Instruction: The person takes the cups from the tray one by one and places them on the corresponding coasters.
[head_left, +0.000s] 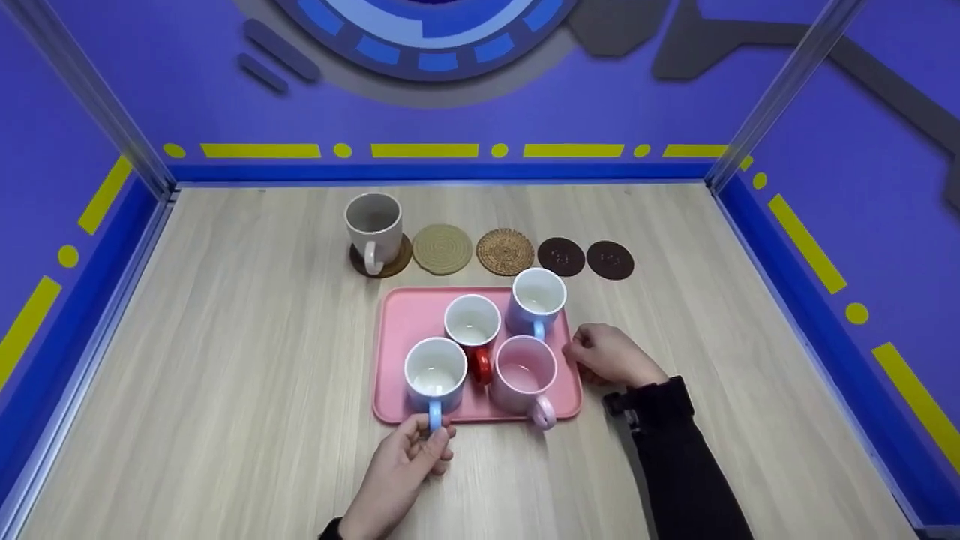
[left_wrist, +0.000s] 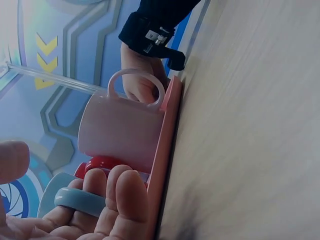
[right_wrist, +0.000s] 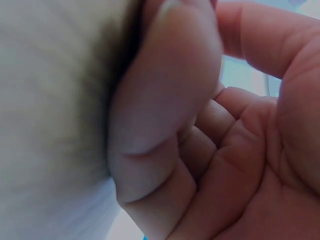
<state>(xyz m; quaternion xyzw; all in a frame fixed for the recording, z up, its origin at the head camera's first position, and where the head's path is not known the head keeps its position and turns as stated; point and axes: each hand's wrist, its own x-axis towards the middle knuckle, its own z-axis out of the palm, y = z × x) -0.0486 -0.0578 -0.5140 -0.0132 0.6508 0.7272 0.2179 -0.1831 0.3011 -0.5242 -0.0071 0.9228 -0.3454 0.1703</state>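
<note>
My left hand [head_left: 405, 465] is at the front left of a pink tray [head_left: 401, 315], its fingers curled about the handle of a light blue mug [head_left: 435, 371]. In the left wrist view, that handle lies across the fingers [left_wrist: 120, 200], with the thumb apart at the left. My right hand [head_left: 611, 354] pinches the tray's right edge; in the right wrist view its curled fingers [right_wrist: 160, 100] hide most of the rim. Also on the tray stand a red mug [head_left: 472, 322] with a white inside, a pink mug [head_left: 525, 371] and another light blue mug [head_left: 538, 296].
Behind the tray runs a row of round coasters: a pale woven one [head_left: 442, 249], a brown woven one [head_left: 505, 252] and two dark ones, the nearer [head_left: 561, 256] beside the farther [head_left: 610, 260]. A greyish mug [head_left: 375, 225] stands on a brown coaster [head_left: 401, 259] at the left end. Blue panels wall the table.
</note>
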